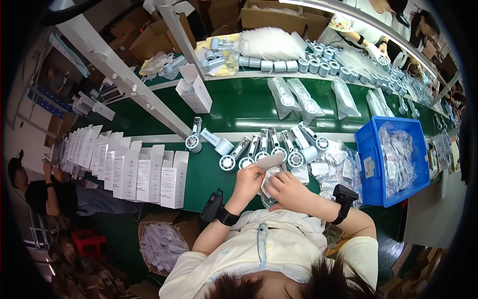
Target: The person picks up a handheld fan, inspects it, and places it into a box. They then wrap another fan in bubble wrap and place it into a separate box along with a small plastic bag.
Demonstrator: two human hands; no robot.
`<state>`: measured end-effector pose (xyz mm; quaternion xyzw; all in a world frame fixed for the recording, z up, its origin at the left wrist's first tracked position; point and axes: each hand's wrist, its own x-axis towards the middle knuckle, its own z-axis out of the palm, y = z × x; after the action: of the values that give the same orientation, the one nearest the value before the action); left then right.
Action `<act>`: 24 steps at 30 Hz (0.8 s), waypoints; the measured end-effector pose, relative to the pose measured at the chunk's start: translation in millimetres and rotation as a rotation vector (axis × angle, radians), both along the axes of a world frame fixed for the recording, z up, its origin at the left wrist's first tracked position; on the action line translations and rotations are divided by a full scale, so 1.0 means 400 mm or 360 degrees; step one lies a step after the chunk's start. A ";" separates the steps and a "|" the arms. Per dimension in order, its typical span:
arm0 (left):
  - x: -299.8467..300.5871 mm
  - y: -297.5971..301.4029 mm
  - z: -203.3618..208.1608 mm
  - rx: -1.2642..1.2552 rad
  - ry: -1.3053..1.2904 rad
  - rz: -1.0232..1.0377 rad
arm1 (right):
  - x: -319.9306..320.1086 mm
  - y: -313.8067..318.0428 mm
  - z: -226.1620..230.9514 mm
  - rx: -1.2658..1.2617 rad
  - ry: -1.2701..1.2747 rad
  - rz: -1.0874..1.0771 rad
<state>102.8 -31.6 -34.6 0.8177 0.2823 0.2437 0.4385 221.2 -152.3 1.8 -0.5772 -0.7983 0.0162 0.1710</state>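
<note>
In front of my chest, at the table's near edge, both hands are closed on a clear bubble-wrap bag (267, 200). My left hand (249, 183) grips its left side near the top, fingers bent. My right hand (288, 191) lies across its right side with curled fingers. A pale grey flap (270, 160) sticks up above the fingers; I cannot tell whether it belongs to the bag. What is inside is mostly hidden by my hands. Just beyond lie several light-blue and silver handheld devices (227, 162) with round vented heads, like small fans.
White boxes (169, 184) with raised flaps stand in rows at left. A blue bin (369, 172) of small plastic packets stands at right, beside loose packets (328, 167). Bubble-wrapped devices (285, 99) lie on the green conveyor belt (239, 107). A co-worker's hands (377, 50) work across it.
</note>
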 end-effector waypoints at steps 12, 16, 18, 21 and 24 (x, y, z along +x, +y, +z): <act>-0.007 -0.002 0.015 -0.0159 0.0011 -0.0097 | 0.027 0.005 0.019 0.0014 0.0124 0.0156; -0.008 0.002 -0.019 -0.0112 -0.0132 -0.0121 | 0.023 0.020 0.012 0.0169 0.0018 0.0154; -0.014 0.002 -0.010 -0.0130 -0.0110 -0.0098 | 0.025 0.024 0.014 0.0232 0.0015 0.0148; -0.018 -0.005 0.002 -0.0185 -0.0066 -0.0084 | 0.032 0.032 0.022 0.0478 0.0016 0.0300; -0.016 -0.001 0.008 -0.0150 -0.0047 -0.0117 | 0.021 0.031 -0.015 0.0302 0.0030 0.0284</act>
<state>96.4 -31.9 -31.5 0.8023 0.2568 0.2258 0.4893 229.6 -139.9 -4.3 -0.4851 -0.8428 -0.0388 0.2301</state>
